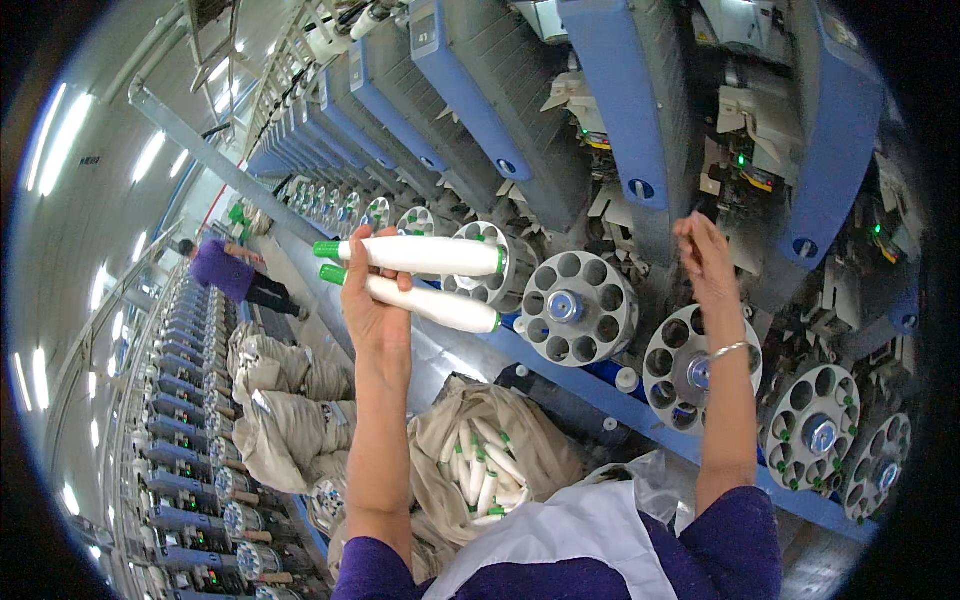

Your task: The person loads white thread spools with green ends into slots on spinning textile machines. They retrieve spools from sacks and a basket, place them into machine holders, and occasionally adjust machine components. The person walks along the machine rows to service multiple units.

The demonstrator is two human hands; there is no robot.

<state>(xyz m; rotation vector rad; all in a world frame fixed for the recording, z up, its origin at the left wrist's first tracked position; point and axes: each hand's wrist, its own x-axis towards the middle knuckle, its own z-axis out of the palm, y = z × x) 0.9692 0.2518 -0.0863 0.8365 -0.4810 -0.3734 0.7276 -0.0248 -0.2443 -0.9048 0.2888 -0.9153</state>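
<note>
My left hand (372, 310) is closed around two yarn bobbins, the upper bobbin (430, 255) and the lower bobbin (432, 302). Both are wound with white yarn, have green ends and lie roughly level, pointing right. Behind them stands a round magazine (510, 265) with holes. Over to the right, my right hand (707, 255) is raised, its fingers curled together in front of the winding machine; whatever they may pinch is too small to see. Below that wrist is another round magazine (664, 362) with a metallic blue hub, partly covered by my forearm.
An open cloth sack (550, 430) of bobbins stands in front of me. More beige sacks (285, 435) lie to the left. Blue machine units (475, 110) line the far side above a blue rail (650, 410). A person in purple (225, 270) stands in the aisle.
</note>
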